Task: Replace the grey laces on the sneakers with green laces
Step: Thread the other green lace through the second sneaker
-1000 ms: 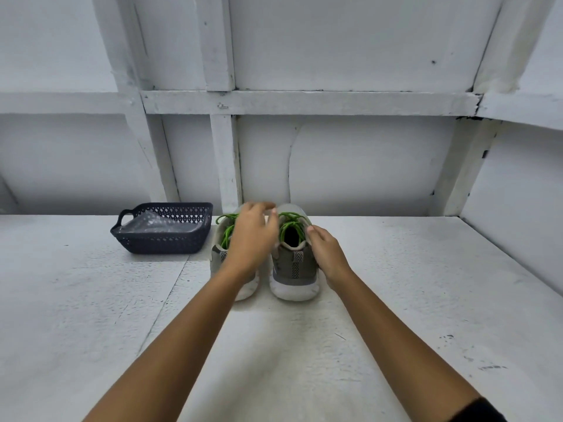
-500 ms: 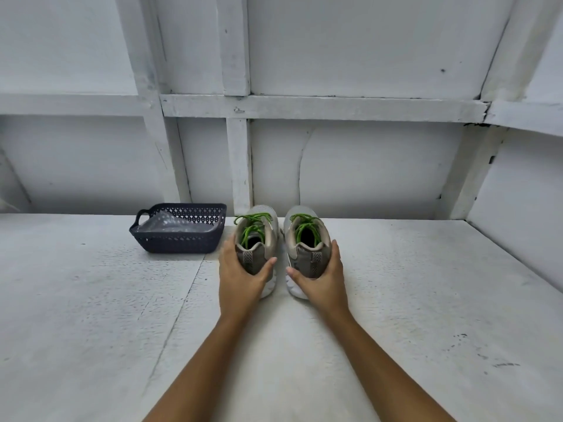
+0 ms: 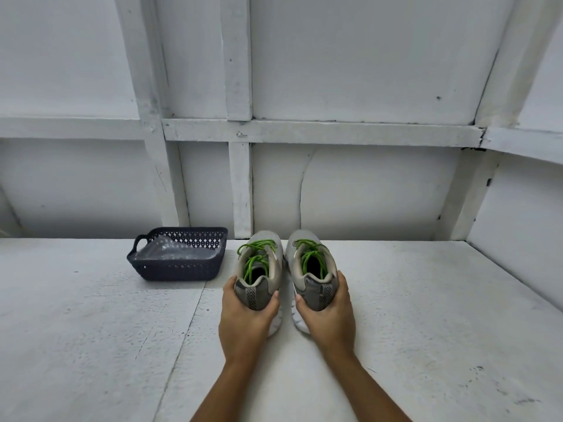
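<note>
1. At the left of the white bench (image 3: 91,330), a dark lattice basket (image 3: 179,271) stands close to the back wall (image 3: 350,193). It is just beside the shoes but not touching them, and it holds crumpled clear plastic (image 3: 176,251). Whether the grey laces lie in there cannot be told.

2. The left hand (image 3: 243,321) cups the heel of the left sneaker (image 3: 253,293), with the thumb curled up the inner side and the fingers wrapped round the outer side. The shoe stands on its sole, toe pointing at the wall. Its green lace (image 3: 254,254) is threaded across the tongue and its ends drop into the opening. A heel grip like this likely serves to steer the whole shoe without disturbing the lacing.

3. The right sneaker (image 3: 316,292) stands parallel to its mate, a narrow gap apart, and carries its own green lace (image 3: 309,254). The right hand (image 3: 330,321) mirrors the other, with the thumb on the inner heel and the fingers curled round the outer side. Neither hand is spread flat; each grips its shoe.

4. With both sneakers laced in green and no grey lace in sight, the swap itself looks finished. The matched grips suggest the pair is being squared up side by side, toes to the wall, as a finished set. All that seems left is to line up the heels and let go gently so that neither shoe tips or skews.
</note>
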A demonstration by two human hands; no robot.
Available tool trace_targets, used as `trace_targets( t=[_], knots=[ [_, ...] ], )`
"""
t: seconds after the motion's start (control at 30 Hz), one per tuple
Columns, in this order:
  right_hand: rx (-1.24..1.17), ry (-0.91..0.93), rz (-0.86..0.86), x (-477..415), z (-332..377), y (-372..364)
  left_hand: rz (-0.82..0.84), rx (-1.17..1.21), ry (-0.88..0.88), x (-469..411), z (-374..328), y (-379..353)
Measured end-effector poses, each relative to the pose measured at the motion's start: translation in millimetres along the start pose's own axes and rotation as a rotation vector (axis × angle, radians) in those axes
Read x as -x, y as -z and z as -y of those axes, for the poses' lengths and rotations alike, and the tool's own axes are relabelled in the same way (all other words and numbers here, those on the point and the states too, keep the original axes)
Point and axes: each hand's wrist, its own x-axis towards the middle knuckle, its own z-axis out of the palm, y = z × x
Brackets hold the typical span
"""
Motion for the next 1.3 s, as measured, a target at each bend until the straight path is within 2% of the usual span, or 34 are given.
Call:
trace_targets(
  t=[0.27, 0.63, 0.83, 1.03, 1.3],
  knots=[
    [-0.050, 0.083, -0.074, 18.8, 18.0, 24.1, -0.026, 0.024, -0.064, 29.6, -20.5, 21.7],
    [-0.082, 0.228, -0.056, 170.5, 21.4, 155.3, -0.111, 0.023, -0.073, 218.3, -39.7, 99.2],
    [-0.086, 0.287, -0.048, 241.2, 27.8, 201.1, -0.134, 0.015, -0.092, 287.0, -43.9, 144.7],
    [-0.063, 0.309, -0.079, 328.6, 34.7, 221.2, -0.145, 0.020, -0.062, 349.3, -22.3, 203.5],
    [-0.075, 0.206, -0.058, 442.9, 11.1, 229.6, -0.118, -0.064, 0.000, 421.7, 36.8, 259.7]
  ],
)
